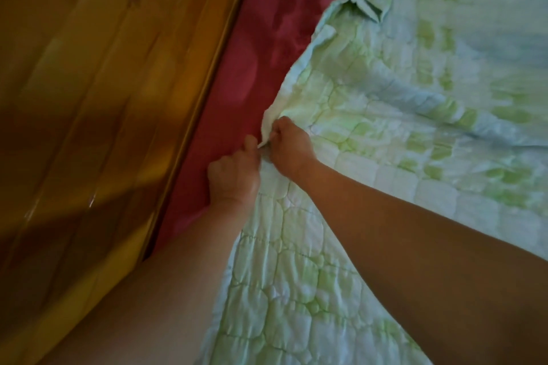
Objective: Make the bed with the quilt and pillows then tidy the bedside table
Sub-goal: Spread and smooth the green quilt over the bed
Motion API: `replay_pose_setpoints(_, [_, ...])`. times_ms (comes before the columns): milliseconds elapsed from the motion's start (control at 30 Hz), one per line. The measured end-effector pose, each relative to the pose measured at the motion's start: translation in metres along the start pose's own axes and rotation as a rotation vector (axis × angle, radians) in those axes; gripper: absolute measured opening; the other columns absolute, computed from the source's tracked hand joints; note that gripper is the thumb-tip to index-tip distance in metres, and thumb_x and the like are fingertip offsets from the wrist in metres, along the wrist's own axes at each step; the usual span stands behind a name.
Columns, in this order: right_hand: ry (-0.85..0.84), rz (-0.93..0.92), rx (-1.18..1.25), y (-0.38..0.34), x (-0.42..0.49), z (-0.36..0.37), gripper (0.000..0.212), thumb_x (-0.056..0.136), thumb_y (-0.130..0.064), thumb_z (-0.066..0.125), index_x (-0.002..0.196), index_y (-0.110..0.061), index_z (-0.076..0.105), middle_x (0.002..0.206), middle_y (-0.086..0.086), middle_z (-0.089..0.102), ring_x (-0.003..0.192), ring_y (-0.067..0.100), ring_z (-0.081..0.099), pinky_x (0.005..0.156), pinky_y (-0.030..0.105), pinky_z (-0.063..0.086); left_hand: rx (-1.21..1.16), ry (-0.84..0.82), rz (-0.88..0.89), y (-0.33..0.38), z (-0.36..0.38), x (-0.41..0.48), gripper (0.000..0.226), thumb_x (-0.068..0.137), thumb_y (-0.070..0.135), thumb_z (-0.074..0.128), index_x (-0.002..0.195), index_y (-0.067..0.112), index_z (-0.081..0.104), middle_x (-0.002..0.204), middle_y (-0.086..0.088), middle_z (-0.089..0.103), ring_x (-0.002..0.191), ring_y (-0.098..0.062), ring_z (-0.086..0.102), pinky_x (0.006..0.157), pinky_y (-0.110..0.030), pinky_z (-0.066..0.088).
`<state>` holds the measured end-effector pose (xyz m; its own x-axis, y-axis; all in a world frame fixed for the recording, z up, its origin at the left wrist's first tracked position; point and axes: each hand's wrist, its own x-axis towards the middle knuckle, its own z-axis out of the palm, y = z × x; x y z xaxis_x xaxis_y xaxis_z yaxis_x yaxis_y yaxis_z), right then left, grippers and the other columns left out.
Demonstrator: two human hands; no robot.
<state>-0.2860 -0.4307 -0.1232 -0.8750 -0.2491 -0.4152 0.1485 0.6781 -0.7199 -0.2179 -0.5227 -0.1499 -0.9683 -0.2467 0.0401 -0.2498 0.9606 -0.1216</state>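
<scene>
While adjacent, left hand (234, 176) and right hand (292, 148) fingers (278, 131) tight round quilt (385, 157).

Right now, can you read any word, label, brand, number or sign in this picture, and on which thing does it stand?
None can be read.
The quilt shows only a green and white stitched pattern, the red sheet only darker blotches, the wooden panel only grain.
The quilt edge that the left hand and the right hand grip shows no legible tag.
</scene>
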Motion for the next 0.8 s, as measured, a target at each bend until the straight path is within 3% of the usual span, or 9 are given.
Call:
replay_pose_setpoints(67, [-0.008,-0.069,0.014,0.005,-0.008,-0.007,0.018,0.098,-0.015,0.04,0.108,-0.01,0.055,0.094,0.004,0.06,0.092,0.025,0.059,0.08,0.034,0.047,-0.013,-0.011,-0.015,0.003,-0.001,0.0,0.032,0.066,0.041,0.083,0.074,0.021,0.06,0.047,0.001,0.057,0.033,-0.017,0.055,0.033,-0.019,0.034])
replay_pose_setpoints(133, [0.1,-0.075,-0.03,0.017,-0.016,-0.019,0.026,0.099,-0.018,0.04,0.118,-0.011,0.056,0.114,0.007,0.058,0.102,0.023,0.058,0.086,0.034,0.048,-0.067,0.04,-0.004,0.006,-0.007,0.003,0.027,0.07,0.029,0.08,0.089,0.022,0.061,0.072,0.002,0.063,0.053,-0.018,0.061,0.041,-0.026,0.042])
replay_pose_setpoints(233, [0.313,-0.02,-0.188,0.039,-0.023,-0.044,0.033,0.098,-0.023,0.043,0.128,-0.015,0.053,0.13,0.005,0.048,0.117,0.023,0.05,0.095,0.037,0.044,-0.217,0.135,0.277,0.022,-0.011,0.006,0.048,0.078,0.012,0.059,0.125,0.02,0.055,0.125,-0.005,0.057,0.105,-0.028,0.056,0.077,-0.041,0.045])
replay_pose_setpoints(333, [0.264,0.074,-0.383,0.049,-0.021,-0.073,0.047,0.1,-0.035,0.037,0.145,-0.021,0.035,0.157,0.002,0.02,0.144,0.025,0.02,0.116,0.042,0.021,-0.33,-0.132,0.573,0.047,-0.028,0.011,0.055,0.095,0.024,0.037,0.149,0.02,0.03,0.159,-0.002,0.022,0.147,-0.025,0.015,0.116,-0.044,0.021])
replay_pose_setpoints(400, [0.16,0.21,-0.443,0.057,-0.019,-0.09,0.055,0.101,-0.045,0.028,0.152,-0.028,0.017,0.161,-0.005,-0.006,0.148,0.024,-0.006,0.119,0.047,0.003,-0.323,-0.387,0.685,0.062,-0.033,0.017,0.057,0.101,0.034,0.033,0.154,0.024,0.012,0.162,0.005,-0.001,0.149,-0.018,-0.009,0.121,-0.042,0.004])
replay_pose_setpoints(500, [0.111,0.382,-0.45,0.08,-0.019,-0.12,0.061,0.097,-0.058,0.018,0.152,-0.037,0.001,0.158,-0.008,-0.024,0.146,0.029,-0.019,0.115,0.057,-0.005,-0.221,-0.526,0.755,0.086,-0.039,0.029,0.065,0.098,0.049,0.038,0.153,0.033,0.008,0.161,0.009,-0.012,0.146,-0.017,-0.019,0.118,-0.052,0.0])
replay_pose_setpoints(633, [0.173,0.451,-0.423,0.115,-0.028,-0.162,0.065,0.095,-0.063,0.017,0.151,-0.037,-0.002,0.158,-0.006,-0.024,0.146,0.03,-0.016,0.115,0.057,-0.001,-0.13,-0.692,0.473,0.118,-0.044,0.049,0.089,0.085,0.065,0.051,0.152,0.037,-0.001,0.158,0.003,-0.025,0.145,-0.027,-0.022,0.112,-0.066,0.004])
replay_pose_setpoints(733, [0.39,0.316,-0.41,0.134,-0.018,-0.206,0.062,0.099,-0.048,0.032,0.152,-0.022,0.016,0.161,0.007,0.004,0.146,0.032,0.009,0.115,0.047,0.018,-0.157,-0.797,0.169,0.143,-0.05,0.077,0.112,0.078,0.065,0.062,0.151,0.026,-0.014,0.152,-0.014,-0.036,0.145,-0.034,-0.019,0.107,-0.068,0.019])
replay_pose_setpoints(800, [0.516,0.234,-0.346,0.139,0.0,-0.234,0.054,0.099,-0.035,0.043,0.145,-0.01,0.033,0.15,0.014,0.028,0.135,0.035,0.033,0.106,0.045,0.033,-0.192,-0.849,0.056,0.152,-0.052,0.096,0.118,0.077,0.054,0.071,0.151,0.021,-0.015,0.151,-0.021,-0.034,0.146,-0.038,-0.012,0.108,-0.065,0.025])
